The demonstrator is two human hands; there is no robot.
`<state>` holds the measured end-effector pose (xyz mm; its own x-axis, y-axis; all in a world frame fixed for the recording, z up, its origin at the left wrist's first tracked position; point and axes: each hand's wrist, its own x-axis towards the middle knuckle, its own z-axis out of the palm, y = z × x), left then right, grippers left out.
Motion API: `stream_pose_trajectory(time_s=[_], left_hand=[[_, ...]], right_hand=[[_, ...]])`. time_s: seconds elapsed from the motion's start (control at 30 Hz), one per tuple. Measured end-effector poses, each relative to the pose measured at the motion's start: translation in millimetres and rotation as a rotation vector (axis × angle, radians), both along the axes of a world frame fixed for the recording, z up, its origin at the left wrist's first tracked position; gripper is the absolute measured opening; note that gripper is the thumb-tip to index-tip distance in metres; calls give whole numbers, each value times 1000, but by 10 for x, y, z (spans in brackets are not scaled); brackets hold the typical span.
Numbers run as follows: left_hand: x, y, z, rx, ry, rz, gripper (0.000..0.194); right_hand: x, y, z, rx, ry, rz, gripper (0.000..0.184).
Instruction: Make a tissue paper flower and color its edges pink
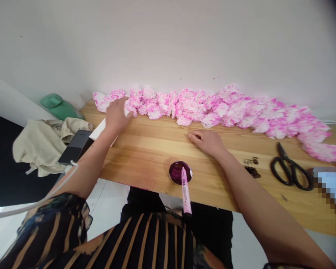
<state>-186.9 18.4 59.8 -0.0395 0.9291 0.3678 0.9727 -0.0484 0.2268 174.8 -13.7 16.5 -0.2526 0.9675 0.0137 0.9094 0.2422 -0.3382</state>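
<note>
My left hand reaches over the left part of the row of pink-and-white crumpled paper flowers, thumb and fingers apart. Beneath its wrist lies a white paper-like item, partly covered by the forearm. My right hand rests on the wooden table, its fingers curled in, and nothing shows in them. Between my arms, near the front edge, stands a small round dish of dark magenta liquid. A pink marker leans with one end in the dish and its black end past the table edge.
Black-handled scissors and small dark wire-like bits lie at the right, near a pixelated screen. At the left are a dark device, beige cloth and a green bottle. A white cable crosses my left arm.
</note>
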Motion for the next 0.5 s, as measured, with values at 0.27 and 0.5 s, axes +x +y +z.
stream_pose_trajectory(time_s=[0.27, 0.5], left_hand=[[-395, -244, -101, -279, 249, 77, 75], [-267, -549, -41, -330, 383, 38, 82]], right_hand=[[-7, -5, 17, -15, -20, 4, 42], [8, 2, -41, 32, -1, 30, 46]])
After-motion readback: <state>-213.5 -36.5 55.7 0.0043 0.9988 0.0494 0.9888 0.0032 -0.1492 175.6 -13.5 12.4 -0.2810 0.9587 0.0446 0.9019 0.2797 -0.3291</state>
